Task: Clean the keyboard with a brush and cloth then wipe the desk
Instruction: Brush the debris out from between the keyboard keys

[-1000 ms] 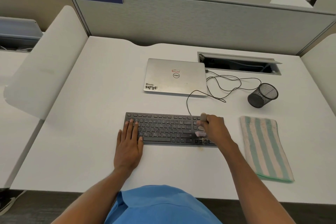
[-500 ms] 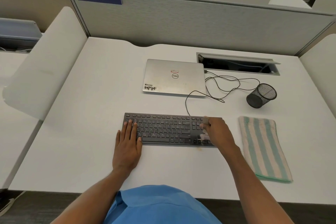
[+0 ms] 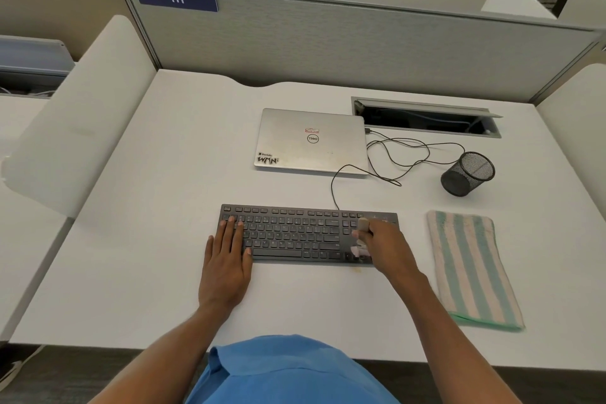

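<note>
Hardly anything has moved since the earlier frames: your right hand [image 3: 388, 248] stays over the right end of the keyboard [image 3: 295, 233], and the brush [image 3: 363, 226] has only nudged a little across those keys. Your fingers are curled round the brush. Its pale rounded handle end pokes out above your fist, and its light bristles meet the keys below, too blurred to make out.

Your left hand [image 3: 226, 262] keeps lying flat, fingers straight and close together. The fingertips rest on the left keys and the palm on the desk [image 3: 157, 239].

That keyboard is a flat, dark, matte slab with low keys, sitting at the centre of the frame on the smooth white desk. A thin black cable [image 3: 393, 154] loops from its back edge toward the laptop [image 3: 311, 141], a closed, silver metal rectangle with stickers on its lid.

Right of the keyboard and apart from it lies the cloth [image 3: 469, 269]. It is a folded, nubby towel in green and cream stripes.

Toward the upper right, a black wire-mesh cup [image 3: 467, 174] is tipped over, mouth facing the upper right, with only its own mesh showing inside. Behind it, a metal-framed slot [image 3: 426, 105] sunk in the desk holds cables, one of them blue.

A grey fabric partition [image 3: 328, 49] closes off the back.
</note>
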`<state>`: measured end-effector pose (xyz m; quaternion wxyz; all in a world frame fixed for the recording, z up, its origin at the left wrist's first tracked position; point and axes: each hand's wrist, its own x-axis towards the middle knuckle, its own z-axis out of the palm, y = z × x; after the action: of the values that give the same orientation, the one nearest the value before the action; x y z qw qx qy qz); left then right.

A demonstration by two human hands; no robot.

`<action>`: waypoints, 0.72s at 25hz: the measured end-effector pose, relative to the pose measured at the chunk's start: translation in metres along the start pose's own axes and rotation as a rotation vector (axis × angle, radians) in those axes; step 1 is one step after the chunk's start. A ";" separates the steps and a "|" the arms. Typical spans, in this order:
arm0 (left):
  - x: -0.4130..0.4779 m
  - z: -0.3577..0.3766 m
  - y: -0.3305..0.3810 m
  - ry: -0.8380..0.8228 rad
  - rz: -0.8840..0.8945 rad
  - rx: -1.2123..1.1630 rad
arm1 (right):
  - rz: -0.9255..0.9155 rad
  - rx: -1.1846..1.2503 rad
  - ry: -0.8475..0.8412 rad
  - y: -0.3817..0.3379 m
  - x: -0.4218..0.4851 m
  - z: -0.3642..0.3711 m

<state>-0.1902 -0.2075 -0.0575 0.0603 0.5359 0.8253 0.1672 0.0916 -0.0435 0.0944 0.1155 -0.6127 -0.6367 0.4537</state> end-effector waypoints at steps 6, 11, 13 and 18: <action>0.000 0.000 0.000 0.005 0.001 -0.002 | -0.064 0.059 -0.126 -0.014 -0.004 0.013; 0.000 0.000 0.000 0.010 0.003 -0.007 | 0.038 -0.008 -0.029 -0.005 -0.006 0.000; 0.000 0.001 0.000 0.009 0.004 -0.007 | 0.037 -0.055 0.005 -0.003 -0.004 -0.006; 0.000 0.000 0.000 0.017 0.006 -0.011 | -0.064 -0.063 -0.069 -0.014 -0.003 0.016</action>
<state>-0.1900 -0.2072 -0.0574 0.0557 0.5367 0.8232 0.1766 0.0717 -0.0514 0.0964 0.0884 -0.5793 -0.6736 0.4504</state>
